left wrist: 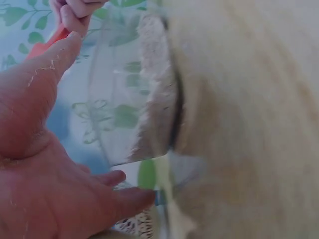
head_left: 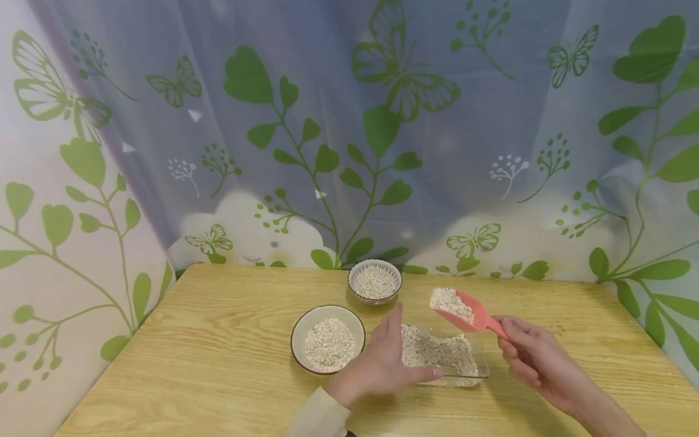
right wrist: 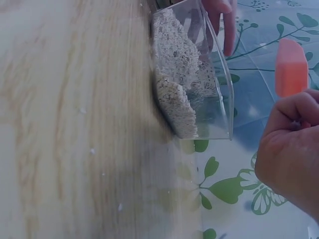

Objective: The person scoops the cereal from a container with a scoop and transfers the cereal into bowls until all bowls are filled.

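My right hand (head_left: 537, 367) grips the handle of a coral-pink scoop (head_left: 477, 311), its bowl heaped with oat flakes (head_left: 449, 302). The scoop is raised above a clear rectangular container (head_left: 482, 359) that has more oats inside, with a hollow in them. My left hand (head_left: 380, 363) is spread at the container's left end, thumb over the near side. In the left wrist view, the left hand (left wrist: 47, 169) has its fingers extended beside the clear wall; whether they touch it I cannot tell. In the right wrist view, only the back of the scoop (right wrist: 291, 74) shows.
Left of the container stands a cream bowl (head_left: 295, 343) with a dark rim, with oats in it. Behind is a smaller patterned bowl (head_left: 352, 290), also holding oats. Stray flakes lie on the wooden table (head_left: 218, 358). A leaf-printed curtain (head_left: 306, 79) hangs behind the table.
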The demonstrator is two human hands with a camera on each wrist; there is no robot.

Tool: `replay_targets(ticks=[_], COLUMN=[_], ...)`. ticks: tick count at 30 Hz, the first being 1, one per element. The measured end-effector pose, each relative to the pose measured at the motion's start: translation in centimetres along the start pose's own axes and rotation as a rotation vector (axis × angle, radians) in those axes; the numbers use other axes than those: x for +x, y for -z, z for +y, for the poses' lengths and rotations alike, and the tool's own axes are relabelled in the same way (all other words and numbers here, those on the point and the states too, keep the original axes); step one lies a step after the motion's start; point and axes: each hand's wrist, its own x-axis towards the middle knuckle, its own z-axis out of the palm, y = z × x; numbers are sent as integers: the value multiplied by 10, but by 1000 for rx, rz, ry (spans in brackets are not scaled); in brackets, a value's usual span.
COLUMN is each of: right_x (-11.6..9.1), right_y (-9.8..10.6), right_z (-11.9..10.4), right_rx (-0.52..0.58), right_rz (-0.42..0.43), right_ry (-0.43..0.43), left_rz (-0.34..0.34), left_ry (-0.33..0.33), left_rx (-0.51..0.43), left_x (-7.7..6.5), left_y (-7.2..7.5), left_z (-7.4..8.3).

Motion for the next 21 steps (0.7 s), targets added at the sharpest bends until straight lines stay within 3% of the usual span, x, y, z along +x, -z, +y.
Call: replay_targets(ticks=[10, 15, 21], right_x=[5, 8, 11], right_y=[-8, -12, -18], right_z=[-7, -9, -12], right_rx=[20, 8, -53], right_rz=[-26, -23, 36], right_ry=[20, 30, 28], left_rz=[33, 91, 186], left_ry=[-75, -99, -141], left_rx=[-67, -40, 0], left_x=[-10, -15, -20], left_y=[24, 41, 61], left_z=[9, 4, -11])
